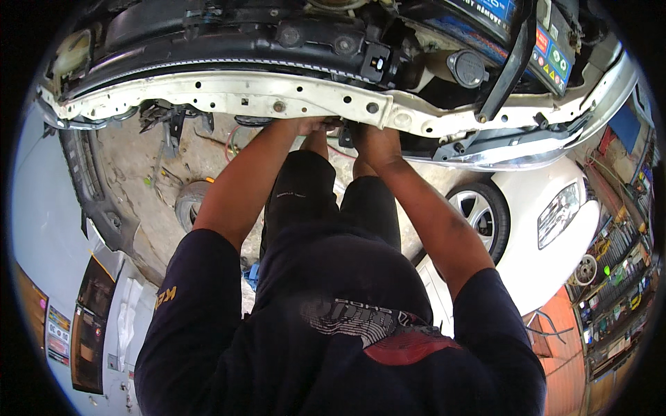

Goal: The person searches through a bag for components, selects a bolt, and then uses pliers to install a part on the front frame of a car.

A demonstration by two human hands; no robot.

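Note:
Both my arms reach forward to the underside of a cream-white metal crossbeam [263, 93] at the front of an open engine bay. My left hand [316, 125] is tucked under the beam with its fingers curled; whatever they grip is hidden. Close to its right, my right hand [378, 144] is raised behind the beam's lower edge, where its fingers are out of sight. A dark bracket [345, 134] hangs from the beam between the two hands.
A battery [513, 35] and a round-capped reservoir [466, 69] sit behind the beam, crossed by a black strut [510, 66]. A white car [548, 229] stands at right, beside cluttered shelves [617, 284]. At left, a dark bumper piece [94, 187] and tyre [189, 204] lie about.

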